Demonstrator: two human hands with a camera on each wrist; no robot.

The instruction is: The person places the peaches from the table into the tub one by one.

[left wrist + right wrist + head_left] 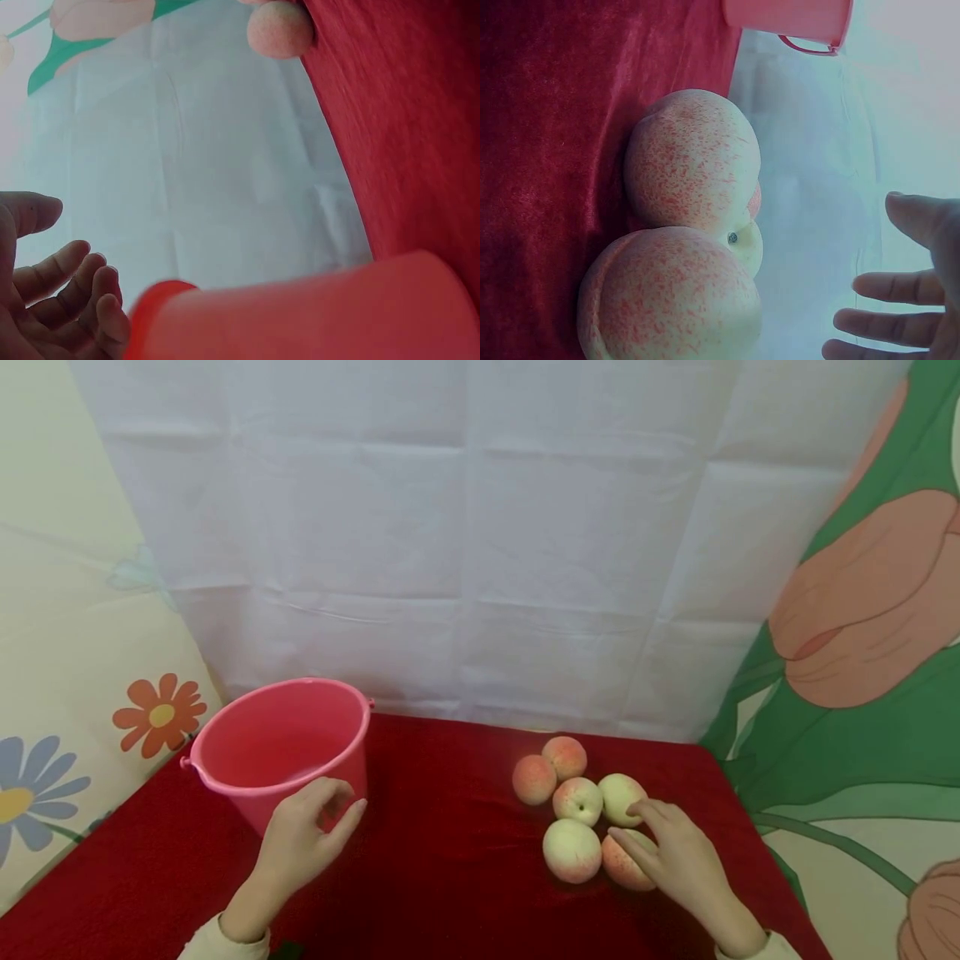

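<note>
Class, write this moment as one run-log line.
left hand: empty, near pink bucket | right hand: empty, near peaches | peaches: six, on red cloth

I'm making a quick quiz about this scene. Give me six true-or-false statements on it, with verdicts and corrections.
1. Six peaches lie on the red cloth. True.
2. The left hand is nearer the bucket than the right hand is. True.
3. The bucket is blue. False: it is pink.
4. The left hand holds a peach. False: it holds nothing.
5. A pale sheet hangs behind the peaches. True.
6. In the head view, the bucket stands to the right of the peaches. False: it stands to their left.
</note>
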